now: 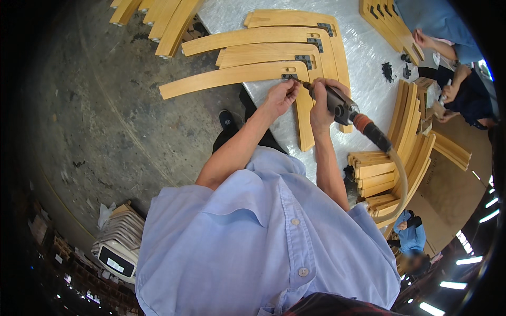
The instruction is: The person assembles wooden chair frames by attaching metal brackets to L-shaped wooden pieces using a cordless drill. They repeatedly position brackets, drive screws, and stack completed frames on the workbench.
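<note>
1. Closest to me is the worker's pale blue shirt (263, 237), with both bare forearms reaching up and away from it toward the table
2. The left hand (280, 97) rests on the nearest curved wooden piece (232, 78), its fingertips pinched together on the small dark bracket (288, 77) set into the wood near the piece's bend
3. The right hand (320, 102) is wrapped tight around the grey body of an air-driven screwdriver (340, 105), whose thin bit points left and meets the same bracket just beside the left fingertips
4. From the back of that tool an orange collar leads into a tan hose (401, 176) that loops down to the right past the person's elbow
5. The wooden piece lies on the edge of a silvery table (363, 68), its long end overhanging the dark concrete floor (95, 105)
6. Beyond it three more curved pieces (263, 45) lie in a row on the table, each with a dark bracket near its right end
7. To the right stands a stack of finished wooden parts (400, 158), leaning on their edges
8. At the far right corner of the table another person's hands (448, 92) are busy; what they hold I cannot make out
9. More wooden parts (158, 16) lean at the top left, over the floor
</note>
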Tool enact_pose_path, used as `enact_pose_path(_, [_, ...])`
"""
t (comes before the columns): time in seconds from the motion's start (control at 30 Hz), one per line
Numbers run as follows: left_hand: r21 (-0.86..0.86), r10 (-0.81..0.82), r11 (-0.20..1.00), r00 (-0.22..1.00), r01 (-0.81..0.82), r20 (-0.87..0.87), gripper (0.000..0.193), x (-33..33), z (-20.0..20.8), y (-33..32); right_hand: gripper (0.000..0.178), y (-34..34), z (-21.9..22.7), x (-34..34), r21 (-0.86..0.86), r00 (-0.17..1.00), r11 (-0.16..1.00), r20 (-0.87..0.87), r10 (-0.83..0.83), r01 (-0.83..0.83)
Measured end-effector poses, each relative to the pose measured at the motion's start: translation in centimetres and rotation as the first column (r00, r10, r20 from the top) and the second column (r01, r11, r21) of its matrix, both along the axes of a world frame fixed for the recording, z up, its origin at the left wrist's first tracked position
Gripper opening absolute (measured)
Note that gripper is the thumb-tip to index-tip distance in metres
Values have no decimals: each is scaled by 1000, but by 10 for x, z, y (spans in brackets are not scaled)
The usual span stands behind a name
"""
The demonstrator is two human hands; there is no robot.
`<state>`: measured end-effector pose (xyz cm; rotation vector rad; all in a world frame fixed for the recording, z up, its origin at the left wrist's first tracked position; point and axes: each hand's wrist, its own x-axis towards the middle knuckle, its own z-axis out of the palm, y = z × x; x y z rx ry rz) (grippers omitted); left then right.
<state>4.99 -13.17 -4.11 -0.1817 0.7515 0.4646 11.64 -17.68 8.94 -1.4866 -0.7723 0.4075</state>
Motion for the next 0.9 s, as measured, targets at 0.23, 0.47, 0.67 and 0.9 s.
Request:
enact_pose_path(0.23, [349,-293,844,896,406,-333,16,-18,20,-18,19,22,-2,4,0,1000,1000,19,-1,1])
enact_pose_path(0.47, [363,-374,731,784,578,-495,23,-54,42,-16,16,26,-24,1,-54,996,998,83,34,-30])
enact_pose_path(0.67, [472,-175,348,551,810,-816,35,-62,21,-17,17,31,-25,1,-48,977,994,181,110,-103])
enact_pose_path(0.9, [477,-244,645,752,597,-612,25,-59,24,-16,25,33,1,16,-83,999,997,-49,1,-5])
